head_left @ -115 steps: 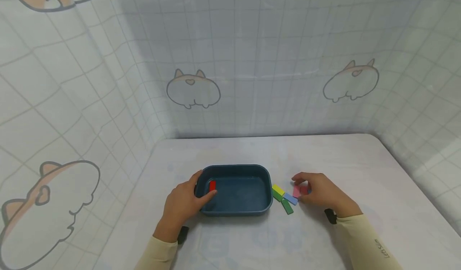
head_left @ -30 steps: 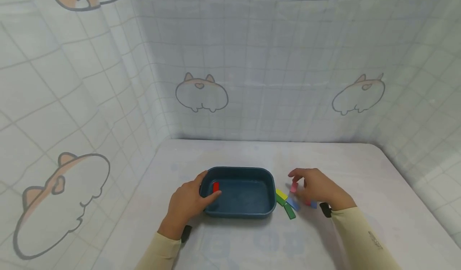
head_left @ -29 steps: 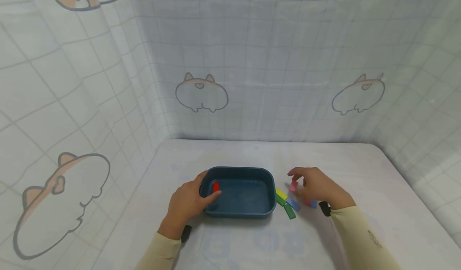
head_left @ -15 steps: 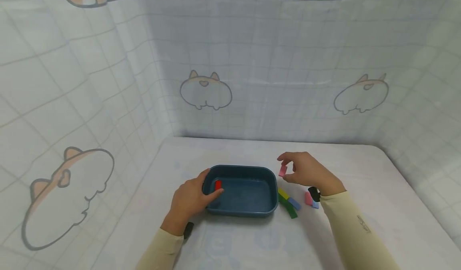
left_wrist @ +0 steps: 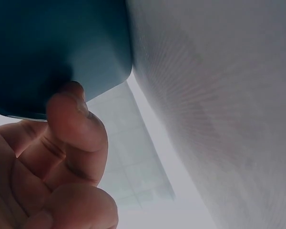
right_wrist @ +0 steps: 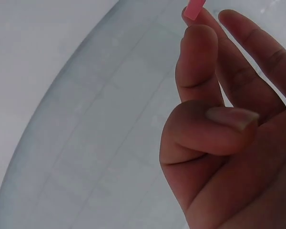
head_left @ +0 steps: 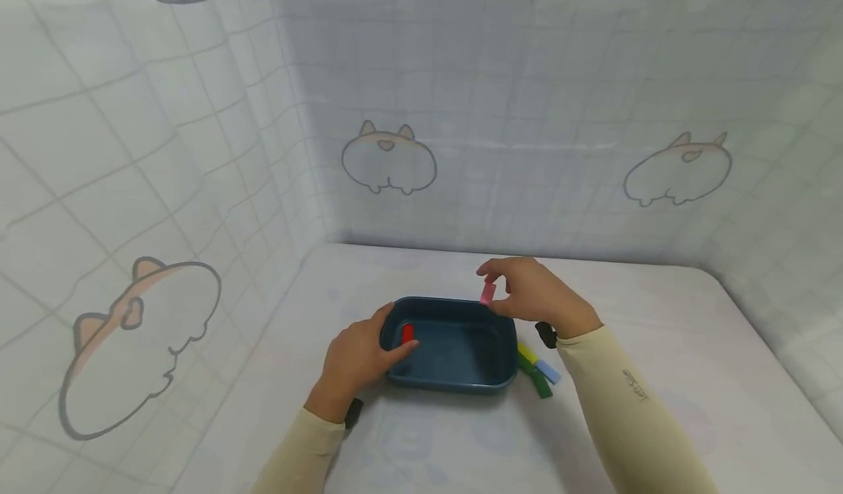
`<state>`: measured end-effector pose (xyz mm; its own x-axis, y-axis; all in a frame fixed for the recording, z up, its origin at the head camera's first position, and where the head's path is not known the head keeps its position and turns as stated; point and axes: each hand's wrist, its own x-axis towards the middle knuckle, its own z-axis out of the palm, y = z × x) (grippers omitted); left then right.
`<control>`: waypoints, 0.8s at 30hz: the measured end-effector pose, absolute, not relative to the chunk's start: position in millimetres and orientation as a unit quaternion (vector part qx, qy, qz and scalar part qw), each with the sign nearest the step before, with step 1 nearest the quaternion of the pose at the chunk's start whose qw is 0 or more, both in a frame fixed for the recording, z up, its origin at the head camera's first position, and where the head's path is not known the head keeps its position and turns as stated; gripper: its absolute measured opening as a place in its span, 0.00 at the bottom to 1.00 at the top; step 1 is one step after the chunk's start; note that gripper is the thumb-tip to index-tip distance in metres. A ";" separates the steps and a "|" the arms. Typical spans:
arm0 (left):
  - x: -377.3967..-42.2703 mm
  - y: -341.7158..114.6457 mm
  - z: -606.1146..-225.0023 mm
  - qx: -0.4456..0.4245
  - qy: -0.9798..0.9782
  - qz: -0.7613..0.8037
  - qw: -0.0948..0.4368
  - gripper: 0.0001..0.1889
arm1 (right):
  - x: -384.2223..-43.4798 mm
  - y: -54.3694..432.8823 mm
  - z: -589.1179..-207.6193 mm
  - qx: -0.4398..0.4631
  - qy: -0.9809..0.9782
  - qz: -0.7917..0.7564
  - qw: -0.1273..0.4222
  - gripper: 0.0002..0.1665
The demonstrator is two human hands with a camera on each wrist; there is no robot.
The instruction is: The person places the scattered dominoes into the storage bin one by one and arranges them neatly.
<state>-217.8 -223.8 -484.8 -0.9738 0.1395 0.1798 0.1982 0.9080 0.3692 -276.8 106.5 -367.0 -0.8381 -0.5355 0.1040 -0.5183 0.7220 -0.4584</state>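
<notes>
My left hand [head_left: 358, 351] grips the left wall of a dark blue rectangular tray [head_left: 451, 386], its thumb reaching over the rim. In the left wrist view, curled fingers [left_wrist: 76, 119] press against the tray's outer side. A small red block [head_left: 408, 333] lies inside the tray at the left, near my thumb. Over the tray's back right corner, my right hand [head_left: 536, 296] pinches a pink block [head_left: 488, 293] between thumb and fingertips. Only the lower end of the pink block [right_wrist: 194, 8] shows at the top of the right wrist view.
Right of the tray lie a yellow block [head_left: 527, 353], green blocks [head_left: 541, 386] and a light blue block [head_left: 548, 372], close together on the white table [head_left: 658, 347]. My right sleeve [head_left: 622, 399] crosses the table's right side. Patterned cloth [head_left: 514, 150] rises behind the table and at both sides.
My right hand has lifted the pink block off the table and carried it left to the tray's back right rim. My left hand keeps its grip. Red and blue blocks at right are now behind my forearm.
</notes>
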 end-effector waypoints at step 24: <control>-221.1 -227.0 -488.1 -0.092 -0.975 -0.187 0.071 0.54 | -300.8 18.9 -390.6 -0.357 0.885 -0.293 0.059 0.29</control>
<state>-221.1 -227.0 -488.1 -0.9729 0.1526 0.1738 0.2061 0.9130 0.3522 -300.8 18.9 -390.6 -0.7386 -0.6660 0.1043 -0.5965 0.5736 -0.5614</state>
